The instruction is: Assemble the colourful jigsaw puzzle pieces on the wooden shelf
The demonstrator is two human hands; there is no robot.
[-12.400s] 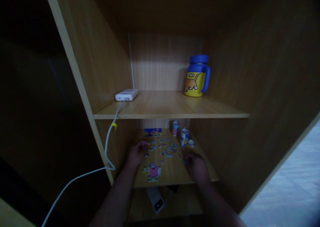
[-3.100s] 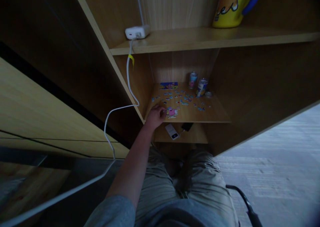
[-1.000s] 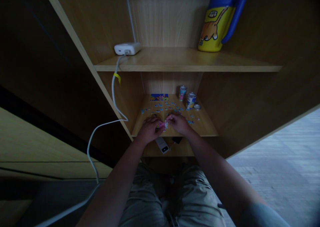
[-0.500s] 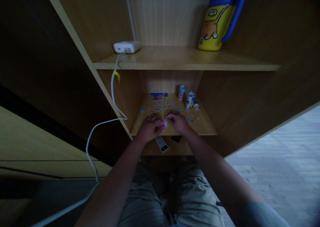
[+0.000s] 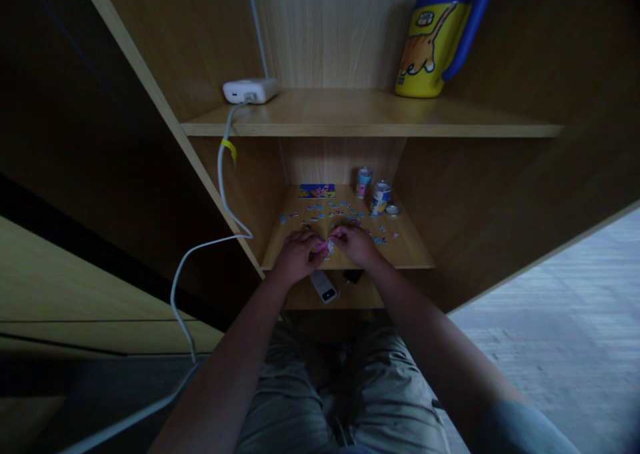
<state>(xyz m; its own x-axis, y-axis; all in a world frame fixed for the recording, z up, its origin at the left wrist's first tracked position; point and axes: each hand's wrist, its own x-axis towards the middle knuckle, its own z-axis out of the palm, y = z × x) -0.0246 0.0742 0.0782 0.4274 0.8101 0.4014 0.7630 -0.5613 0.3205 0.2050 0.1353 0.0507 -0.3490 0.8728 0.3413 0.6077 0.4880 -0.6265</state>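
On the lower shelf (image 5: 280, 254) my left hand (image 5: 299, 255) is closed on pink joined puzzle pieces (image 5: 323, 247), near the shelf's front edge. Opposite it, my right hand (image 5: 354, 244) pinches at the right side of the same pink pieces; its fingertips partly cover whatever it holds. Behind the hands lie several loose jigsaw pieces (image 5: 340, 213), mostly blue. A small printed picture card (image 5: 317, 191) with pink and yellow figures lies at the back of the shelf.
Two printed cans (image 5: 380, 199) stand back right, with a round metal lid (image 5: 393, 210) beside them. Above, the upper shelf holds a white charger (image 5: 251, 91) and a blue-yellow jug (image 5: 427, 47). A white cable (image 5: 200, 246) hangs at left. Below lies a white power bank (image 5: 323, 287).
The view has shifted very slightly. Both hands stay at the pink pieces, with only small finger movement.
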